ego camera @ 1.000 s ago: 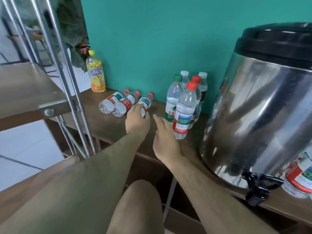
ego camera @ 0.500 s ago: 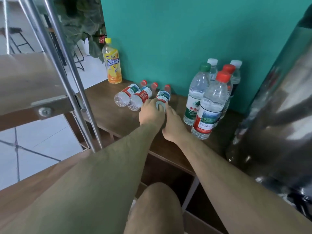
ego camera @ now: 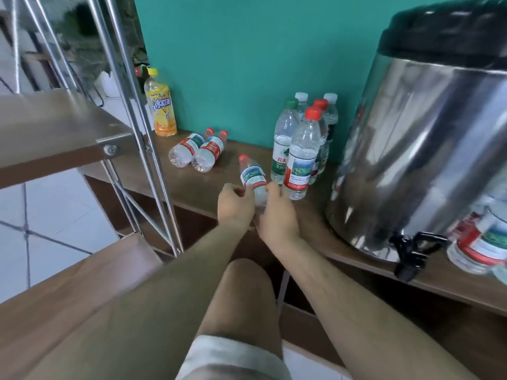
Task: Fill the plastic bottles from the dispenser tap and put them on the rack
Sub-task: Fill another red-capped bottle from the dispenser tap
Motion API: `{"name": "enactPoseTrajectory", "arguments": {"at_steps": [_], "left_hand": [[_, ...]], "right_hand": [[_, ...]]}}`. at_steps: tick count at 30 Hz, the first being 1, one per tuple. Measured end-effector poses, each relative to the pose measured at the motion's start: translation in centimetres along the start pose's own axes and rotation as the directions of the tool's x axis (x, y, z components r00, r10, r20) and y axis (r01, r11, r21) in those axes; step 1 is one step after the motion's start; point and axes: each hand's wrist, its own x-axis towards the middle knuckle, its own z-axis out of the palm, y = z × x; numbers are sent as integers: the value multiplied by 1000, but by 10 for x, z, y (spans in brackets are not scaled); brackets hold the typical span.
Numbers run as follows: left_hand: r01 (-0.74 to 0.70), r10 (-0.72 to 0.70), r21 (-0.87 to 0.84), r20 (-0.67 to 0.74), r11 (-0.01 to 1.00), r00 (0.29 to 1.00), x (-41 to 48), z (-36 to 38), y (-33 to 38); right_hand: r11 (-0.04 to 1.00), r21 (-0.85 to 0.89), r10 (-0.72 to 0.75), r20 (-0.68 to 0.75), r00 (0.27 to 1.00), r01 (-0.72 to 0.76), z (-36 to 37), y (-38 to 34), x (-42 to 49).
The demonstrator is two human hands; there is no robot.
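Bottle (ego camera: 253,175) held base-first in the fingers (ego camera: 272,189) of both hands, left hand (ego camera: 235,205) and right hand (ego camera: 277,215) curled round it; long axis runs away from fingers, red cap (ego camera: 243,157) far end. Tap (ego camera: 408,253) lies well right (right hand nearer).

The yellow bottle (ego camera: 160,105) at upper left of centre bears blue characters 冰红茶 on its label. The green-capped bottle (ego camera: 284,138) at mid-frame shows red 农夫 above 饮用, the rest hidden behind the red-capped bottle (ego camera: 301,160); print on that one and on the small bottle (ego camera: 253,175) beside it is too blurred to read
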Motion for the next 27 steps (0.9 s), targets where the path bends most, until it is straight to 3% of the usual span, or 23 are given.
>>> {"name": "enactPoseTrajectory", "arguments": {"at_steps": [3, 6, 9, 13, 16, 19, 22, 24, 27], "left_hand": [[21, -18, -37, 77, 999, 997, -20, -3, -9], [142, -90, -264, 200, 954, 976, -55, 0, -4], [240, -73, -424, 372, 873, 925, -99, 9, 2], [261, -49, -426, 448, 866, 892, -159, 36, -8], [236, -44, -354, 472, 905, 880, -197, 49, -33], [157, -41, -178, 526, 971, 850, -214, 53, -57], [-79, 37, 36, 644, 996, 764, -218, 58, -70], [-256, 96, 132, 693, 958, 715, -218, 64, -74], [-502, 199, 280, 681, 818, 705, -218, 81, -75]], "right_hand": [[991, 129, 29, -63, 998, -20, -23, 8, -60], [978, 202, -20, -161, 987, 53, -44, 27, -120], [968, 212, -88, -208, 974, 133, -62, 63, -170], [971, 192, -108, -183, 977, 143, -89, 117, -223], [991, 133, 29, -204, 979, -2, -107, 144, -233], [996, 19, 86, -221, 971, -84, -113, 162, -226], [979, 26, 203, -163, 966, -201, -110, 173, -226], [941, 38, 338, -107, 935, -336, -108, 175, -223], [869, 24, 494, -3, 870, -494, -104, 178, -212]]}}
